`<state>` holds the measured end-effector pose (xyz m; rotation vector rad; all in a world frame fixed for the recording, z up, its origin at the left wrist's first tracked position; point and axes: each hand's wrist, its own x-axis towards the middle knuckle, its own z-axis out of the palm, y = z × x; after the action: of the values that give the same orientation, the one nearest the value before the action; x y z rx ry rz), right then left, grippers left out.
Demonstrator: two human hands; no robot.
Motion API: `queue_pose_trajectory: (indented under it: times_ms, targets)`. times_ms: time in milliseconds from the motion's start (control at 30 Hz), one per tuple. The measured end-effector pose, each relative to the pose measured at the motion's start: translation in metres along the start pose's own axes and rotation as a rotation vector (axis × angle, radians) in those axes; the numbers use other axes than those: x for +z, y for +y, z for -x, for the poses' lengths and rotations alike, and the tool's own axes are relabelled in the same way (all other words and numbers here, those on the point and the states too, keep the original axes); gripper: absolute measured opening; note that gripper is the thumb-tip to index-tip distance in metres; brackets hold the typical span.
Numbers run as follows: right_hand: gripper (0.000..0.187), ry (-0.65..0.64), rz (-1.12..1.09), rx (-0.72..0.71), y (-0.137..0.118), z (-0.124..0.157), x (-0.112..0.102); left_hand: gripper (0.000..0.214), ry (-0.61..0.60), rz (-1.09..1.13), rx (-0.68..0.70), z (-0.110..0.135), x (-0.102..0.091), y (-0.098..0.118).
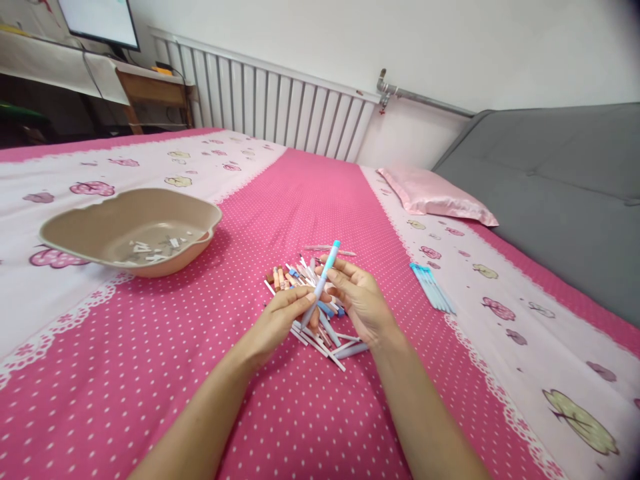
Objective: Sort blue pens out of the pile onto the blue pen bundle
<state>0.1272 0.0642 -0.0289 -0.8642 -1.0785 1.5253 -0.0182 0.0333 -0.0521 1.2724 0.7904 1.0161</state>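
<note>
Head view: at the left of the frame, one beige basin (131, 230) is seen on the pink dotted bedspread (150, 373), with small white bits lying in it. At the centre, one light-blue pen (323, 280) is held tilted, its cap end up; its lower part is pinched by the left hand (280, 323) and its middle by the fingers of the right hand (357, 297). Beneath both hands one loose pile of pens (310, 313) is spread, too tangled to be counted. To the right, one small bundle of blue pens (433, 287) is laid apart, and one pink pillow (435, 195) is seen at upper right.
</note>
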Motion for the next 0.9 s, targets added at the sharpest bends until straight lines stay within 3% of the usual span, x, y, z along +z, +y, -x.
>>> queue_pose_trajectory:
  times_ms: [600, 900]
  targets:
    - [0.034, 0.080, 0.003, 0.008, 0.0011, -0.0015, -0.0005, 0.033, -0.001, -0.064, -0.014, 0.0005, 0.0008, 0.0037]
    - [0.044, 0.077, -0.001, 0.024, 0.0001, 0.0007, 0.0017, 0.038, 0.047, -0.103, -0.004, -0.0031, 0.0037, 0.0022]
